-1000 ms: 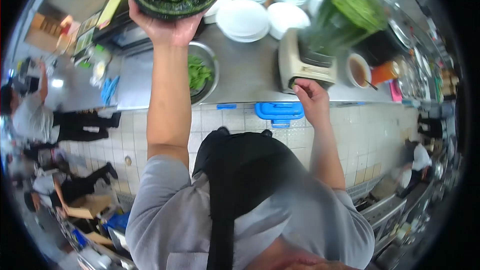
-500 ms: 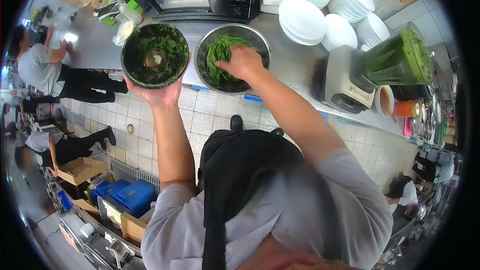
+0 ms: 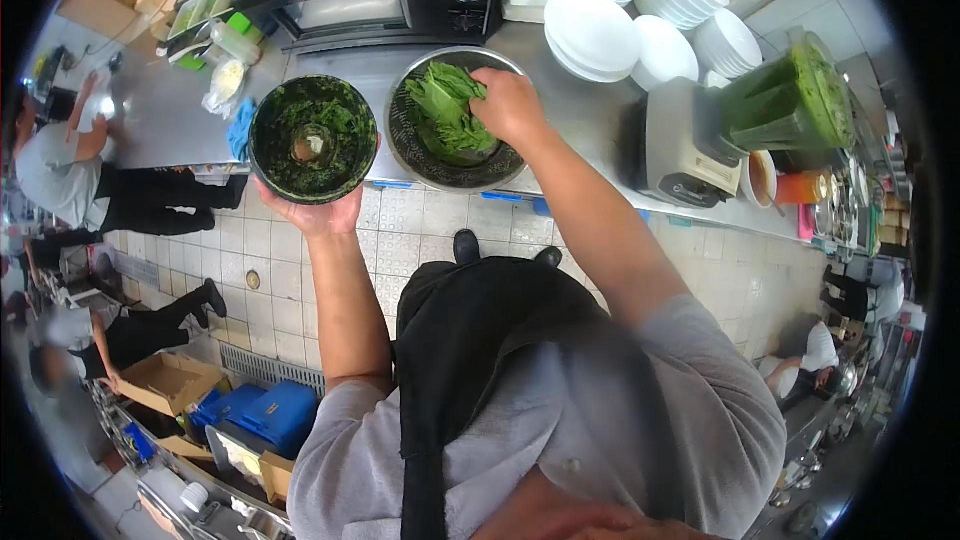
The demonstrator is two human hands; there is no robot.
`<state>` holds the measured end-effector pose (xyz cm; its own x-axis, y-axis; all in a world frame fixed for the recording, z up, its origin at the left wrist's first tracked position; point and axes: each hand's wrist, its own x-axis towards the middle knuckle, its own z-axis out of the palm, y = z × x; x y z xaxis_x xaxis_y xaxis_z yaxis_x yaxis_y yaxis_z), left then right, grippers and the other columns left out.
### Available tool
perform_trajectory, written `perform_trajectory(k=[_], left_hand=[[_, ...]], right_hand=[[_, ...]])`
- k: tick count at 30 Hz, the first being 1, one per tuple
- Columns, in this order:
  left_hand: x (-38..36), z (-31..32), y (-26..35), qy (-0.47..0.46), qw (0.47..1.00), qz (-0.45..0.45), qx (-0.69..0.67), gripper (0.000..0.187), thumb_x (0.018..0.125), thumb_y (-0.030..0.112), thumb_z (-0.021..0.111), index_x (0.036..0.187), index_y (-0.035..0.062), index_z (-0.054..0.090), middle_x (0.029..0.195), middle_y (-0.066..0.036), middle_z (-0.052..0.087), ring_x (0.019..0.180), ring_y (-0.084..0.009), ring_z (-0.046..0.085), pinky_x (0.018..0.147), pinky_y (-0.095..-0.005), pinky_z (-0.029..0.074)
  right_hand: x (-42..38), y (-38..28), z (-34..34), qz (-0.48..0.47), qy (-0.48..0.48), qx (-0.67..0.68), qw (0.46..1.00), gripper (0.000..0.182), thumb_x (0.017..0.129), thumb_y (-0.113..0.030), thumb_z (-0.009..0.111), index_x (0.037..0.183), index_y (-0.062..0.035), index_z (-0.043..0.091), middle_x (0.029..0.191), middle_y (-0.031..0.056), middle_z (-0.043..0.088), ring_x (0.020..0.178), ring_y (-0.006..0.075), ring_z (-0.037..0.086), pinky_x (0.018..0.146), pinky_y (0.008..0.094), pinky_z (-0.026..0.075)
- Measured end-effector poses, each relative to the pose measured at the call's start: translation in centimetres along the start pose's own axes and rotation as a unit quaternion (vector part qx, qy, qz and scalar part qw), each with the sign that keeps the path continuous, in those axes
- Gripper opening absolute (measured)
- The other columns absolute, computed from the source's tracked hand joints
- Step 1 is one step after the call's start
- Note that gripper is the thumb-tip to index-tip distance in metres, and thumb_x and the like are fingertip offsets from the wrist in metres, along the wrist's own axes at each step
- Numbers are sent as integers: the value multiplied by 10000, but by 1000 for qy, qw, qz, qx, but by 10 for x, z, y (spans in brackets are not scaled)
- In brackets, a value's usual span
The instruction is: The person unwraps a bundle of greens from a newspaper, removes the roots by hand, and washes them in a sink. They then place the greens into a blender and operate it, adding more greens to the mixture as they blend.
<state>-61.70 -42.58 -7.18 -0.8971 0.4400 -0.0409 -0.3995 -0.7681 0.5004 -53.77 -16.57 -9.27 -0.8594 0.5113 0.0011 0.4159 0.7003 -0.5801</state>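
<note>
My left hand (image 3: 318, 214) supports a round processor bowl (image 3: 345, 130) from below, its fingers around the near side. Chopped dark greens coat the bowl's inside, around a pale centre post. To its right, on the counter's front edge, sits a perforated metal colander (image 3: 400, 154) with green leaves (image 3: 440, 100) in it. My right hand (image 3: 510, 108) reaches over the colander's right side, its fingers closed on a bunch of the leaves. Some fingertips are hidden behind the leaves.
A blender (image 3: 690, 145) with a green-filled jug (image 3: 780, 105) stands right on the steel counter, near stacked white bowls (image 3: 590, 35). Behind the colander is a black oven (image 3: 430, 10). A blue cloth (image 3: 241, 128) lies left. Co-workers (image 3: 70, 145) stand at the left.
My right hand has shifted to the right side of the colander, and the leaves under it are lifted and bunched. The processor bowl stays in my left hand, slightly lower in view.
</note>
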Motion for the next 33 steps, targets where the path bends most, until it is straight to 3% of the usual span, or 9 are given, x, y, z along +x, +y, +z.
perform_trajectory(k=[4, 7, 10, 15, 20, 24, 26, 28, 33], left_hand=[[3, 5, -2, 15, 1000, -5, 11, 1005, 719, 780, 646, 1527, 243, 383, 1548, -181, 364, 1401, -520, 343, 1112, -716, 314], [4, -4, -5, 1, 1000, -18, -6, 993, 729, 777, 640, 1526, 246, 381, 1550, -172, 365, 1404, -502, 352, 1111, -719, 314], [7, -15, -6, -1, 1000, -24, -13, 993, 726, 768, 654, 1528, 251, 377, 1555, -158, 365, 1415, -478, 350, 1108, -727, 310], [0, -6, -7, 1, 1000, -10, 12, 1031, 700, 756, 687, 1541, 259, 358, 1577, -123, 351, 1457, -430, 303, 1112, -753, 274], [2, -16, -8, -21, 1000, -23, -4, 1067, 678, 702, 758, 1551, 256, 337, 1581, -153, 334, 1422, -530, 308, 1151, -700, 276], [3, -18, -8, -15, 999, -25, -12, 1067, 670, 687, 774, 1547, 259, 345, 1577, -156, 338, 1424, -528, 304, 1152, -691, 278], [6, -25, -8, -23, 999, -35, -21, 1061, 671, 687, 772, 1546, 263, 347, 1575, -159, 339, 1424, -527, 304, 1153, -688, 279], [8, -32, -9, -29, 998, -41, -33, 1054, 674, 687, 768, 1545, 267, 348, 1573, -162, 341, 1424, -528, 304, 1152, -685, 284], [5, -18, -9, -28, 999, -36, -16, 1030, 680, 693, 760, 1533, 272, 366, 1568, -148, 352, 1410, -510, 343, 1120, -705, 320]], right_hand=[[-3, 14, -3, 63, -6, 108, 992, 372, 800, -136, 737, 1161, -48, 713, 1030, 169, 739, 958, 315, 707, 845, 392, 557], [-3, 14, -12, 150, -81, 332, 928, 341, 803, -86, 752, 1131, -3, 710, 966, 119, 736, 860, 216, 704, 719, 347, 572], [-7, 5, -26, 156, -78, 427, 887, 284, 843, -25, 717, 1126, -7, 710, 948, 47, 711, 828, 124, 653, 643, 285, 542], [-10, -1, -60, 114, -101, 526, 837, 277, 840, -10, 712, 1116, 5, 698, 959, 56, 716, 800, 142, 651, 612, 305, 517], [-16, -17, -165, 55, -32, 563, 824, 281, 852, -30, 698, 1132, -10, 684, 987, 72, 729, 823, 160, 676, 668, 294, 530], [-27, 5, -278, -38, 66, 426, 902, 235, 908, -140, 666, 1116, -36, 695, 1006, 55, 724, 854, 144, 669, 717, 294, 530], [-54, -22, -336, -59, 108, 482, 867, 198, 850, 3, 618, 1028, 13, 704, 896, 108, 722, 851, 190, 704, 755, 324, 571], [-74, 4, -388, 12, 223, 380, 898, 258, 838, 10, 626, 1088, 41, 679, 913, 100, 722, 806, 174, 698, 735, 312, 575], [-119, 4, -469, 138, 329, -22, 934, 228, 792, -51, 689, 1005, 25, 715, 868, 118, 720, 773, 169, 693, 685, 310, 563]])
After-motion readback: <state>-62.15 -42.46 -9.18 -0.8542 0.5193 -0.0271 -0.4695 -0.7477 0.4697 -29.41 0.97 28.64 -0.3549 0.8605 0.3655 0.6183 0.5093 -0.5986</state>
